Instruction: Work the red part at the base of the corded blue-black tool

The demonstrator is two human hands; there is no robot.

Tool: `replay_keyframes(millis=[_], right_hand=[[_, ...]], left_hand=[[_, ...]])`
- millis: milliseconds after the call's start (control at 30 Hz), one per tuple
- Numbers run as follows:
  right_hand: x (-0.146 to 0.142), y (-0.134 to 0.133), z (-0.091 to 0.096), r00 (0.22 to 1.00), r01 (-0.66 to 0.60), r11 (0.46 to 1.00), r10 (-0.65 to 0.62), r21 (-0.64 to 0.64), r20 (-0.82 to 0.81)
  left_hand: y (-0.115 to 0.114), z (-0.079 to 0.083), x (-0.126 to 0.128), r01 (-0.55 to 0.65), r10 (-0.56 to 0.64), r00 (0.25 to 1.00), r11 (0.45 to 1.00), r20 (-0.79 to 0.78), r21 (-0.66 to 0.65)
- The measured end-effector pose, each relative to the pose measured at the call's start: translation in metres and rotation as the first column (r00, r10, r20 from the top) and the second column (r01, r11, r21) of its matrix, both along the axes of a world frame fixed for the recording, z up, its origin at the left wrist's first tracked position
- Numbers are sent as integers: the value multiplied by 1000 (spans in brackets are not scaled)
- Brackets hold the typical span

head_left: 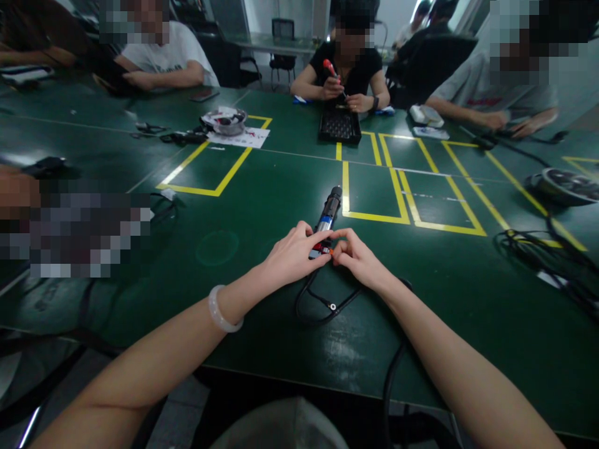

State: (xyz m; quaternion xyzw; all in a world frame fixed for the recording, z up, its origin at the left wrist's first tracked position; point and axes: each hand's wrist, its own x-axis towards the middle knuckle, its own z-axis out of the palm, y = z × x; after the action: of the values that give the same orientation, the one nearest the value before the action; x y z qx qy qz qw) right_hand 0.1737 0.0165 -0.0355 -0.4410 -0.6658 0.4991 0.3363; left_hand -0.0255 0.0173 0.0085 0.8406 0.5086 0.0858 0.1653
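An electric screwdriver [329, 211] with a dark body and a blue band lies on the green table [262, 206], pointing away from me. Both my hands meet at its near end. My left hand [292, 254] has its fingers curled onto the tool's red-and-orange rear part [321, 249]. My right hand [356, 257] pinches the same end from the right side. A black cable [322, 302] loops on the table just below my hands. A pale bracelet [219, 310] sits on my left wrist.
Yellow tape rectangles [397, 187] mark the tabletop. A black tray [339, 126] lies before a person holding a red tool opposite. A bowl on paper [229, 121] stands far left, coiled cables [552, 255] at right. Other people sit around the table.
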Motion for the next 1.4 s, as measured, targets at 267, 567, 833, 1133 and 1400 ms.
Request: replay_keyframes(millis=[267, 567, 833, 1133, 1400], right_hand=[[-3, -4, 4, 1000, -12, 998, 10, 64, 26], [-6, -6, 8, 997, -73, 994, 72, 77, 21], [-6, -6, 13, 991, -98, 989, 87, 115, 97], [3, 3, 10, 991, 100, 977, -114, 188, 65], [1, 2, 11, 990, 121, 971, -132, 208, 39]], left_hand=[[2, -6, -5, 46, -46, 999, 998, -8, 44], [3, -10, -5, 6, -3, 1000, 995, -26, 103], [5, -10, -13, -5, 23, 995, 984, -101, 177], [22, -3, -63, -105, 153, 963, 972, -224, 211], [59, -7, -134, -235, 298, 915, 942, -272, 240]])
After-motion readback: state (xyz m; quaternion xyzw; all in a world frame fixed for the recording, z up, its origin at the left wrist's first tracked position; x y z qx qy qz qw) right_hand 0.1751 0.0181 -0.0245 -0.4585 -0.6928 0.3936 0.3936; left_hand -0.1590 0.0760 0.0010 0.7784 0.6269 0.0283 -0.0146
